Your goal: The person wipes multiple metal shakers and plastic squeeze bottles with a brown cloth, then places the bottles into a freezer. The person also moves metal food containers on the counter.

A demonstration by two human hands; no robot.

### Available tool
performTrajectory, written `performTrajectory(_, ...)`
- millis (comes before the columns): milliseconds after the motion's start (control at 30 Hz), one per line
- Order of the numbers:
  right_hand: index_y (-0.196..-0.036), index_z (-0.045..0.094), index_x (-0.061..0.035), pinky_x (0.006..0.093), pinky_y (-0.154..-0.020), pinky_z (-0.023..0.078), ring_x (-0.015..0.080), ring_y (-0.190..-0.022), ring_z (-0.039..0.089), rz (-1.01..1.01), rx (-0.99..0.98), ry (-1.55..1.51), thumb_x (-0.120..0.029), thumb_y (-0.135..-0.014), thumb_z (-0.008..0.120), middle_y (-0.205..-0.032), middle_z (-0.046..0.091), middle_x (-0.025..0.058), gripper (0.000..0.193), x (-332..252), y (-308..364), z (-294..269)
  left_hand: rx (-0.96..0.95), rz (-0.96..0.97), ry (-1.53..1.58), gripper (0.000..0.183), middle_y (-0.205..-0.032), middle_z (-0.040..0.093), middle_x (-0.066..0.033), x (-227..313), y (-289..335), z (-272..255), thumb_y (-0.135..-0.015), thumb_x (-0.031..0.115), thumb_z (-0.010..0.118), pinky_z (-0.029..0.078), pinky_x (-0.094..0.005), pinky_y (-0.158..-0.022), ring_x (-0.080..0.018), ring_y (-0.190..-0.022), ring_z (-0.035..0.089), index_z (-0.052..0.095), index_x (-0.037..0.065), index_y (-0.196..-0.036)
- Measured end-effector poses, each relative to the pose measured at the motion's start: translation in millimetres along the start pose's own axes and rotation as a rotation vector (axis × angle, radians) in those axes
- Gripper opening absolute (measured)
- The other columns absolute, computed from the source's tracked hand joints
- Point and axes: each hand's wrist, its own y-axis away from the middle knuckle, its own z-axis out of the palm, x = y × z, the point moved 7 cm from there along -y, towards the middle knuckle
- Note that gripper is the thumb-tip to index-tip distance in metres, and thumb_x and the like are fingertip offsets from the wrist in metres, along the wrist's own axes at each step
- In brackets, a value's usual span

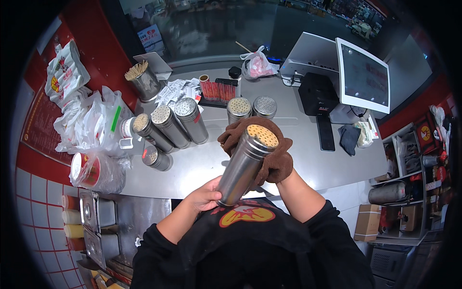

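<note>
1. While stacked plastic bags (86, 123) and a sleeve of red-printed cups (94, 172) sit at the far left of the grey surface (308, 164), a metal cup of wooden sticks (144, 81) stands behind them
2. Next come 4 steel shaker canisters (168, 126) with perforated lids, tilted in a loose cluster, and 2 more (251, 108) standing upright near the middle
3. Left hand (206, 194) grips the bottom end of a tall steel shaker (244, 164), fingers curled around it, holding it tilted above the near edge of the surface
4. Right hand is wrapped in a brown cloth (274, 159) and closed on the upper part of the same shaker, just under its yellowish perforated lid
5. Further right, a black box (317, 94) and a white monitor (362, 77) stand on the surface, with a dark folded cloth (347, 137) beside them
</note>
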Motion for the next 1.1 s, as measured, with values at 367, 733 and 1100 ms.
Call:
performTrajectory(367, -0.087, 0.059, 0.0012, 0.0384, -0.078, 0.05, 0.0269, -0.084, 0.06, 0.209, 0.068, 0.121, -0.037, -0.068, 0.067, -0.081, 0.061, 0.0147, 0.043, 10, 1, -18, 0.195, 0.071, -0.303, 0.08, -0.114, 0.053, -0.0119, 20, 7, 2, -0.064, 0.021, 0.081, 0.051, -0.0357, -0.083, -0.0219, -0.098, 0.058, 0.04, -0.004, -0.127)
performTrajectory(733, -0.082, 0.057, 0.0051, 0.0277, -0.068, 0.05, 0.0199, -0.07, 0.06, 0.078, 0.309, 0.108, -0.035, -0.081, 0.048, -0.077, 0.061, 0.0142, 0.041, 0, 3, -39, 0.558, 0.723, -0.678, 0.069, -0.12, 0.041, -0.0132, 65, 19, 13, -0.075, 0.024, 0.073, 0.049, -0.0401, -0.085, -0.0278, -0.109, 0.048, 0.036, 0.007, -0.132)
performTrajectory(1100, -0.092, 0.057, -0.0001, 0.0301, -0.087, 0.039, 0.0196, -0.099, 0.052, 0.303, 0.315, 0.575, -0.012, -0.065, 0.062, -0.097, 0.056, 0.0096, 0.03, 28, 31, 24, 0.589, 0.839, -1.101, 0.071, -0.115, 0.045, -0.0144, 61, -6, 43, -0.075, 0.027, 0.075, 0.037, -0.0347, -0.093, -0.0231, -0.109, 0.046, 0.029, 0.004, -0.124)
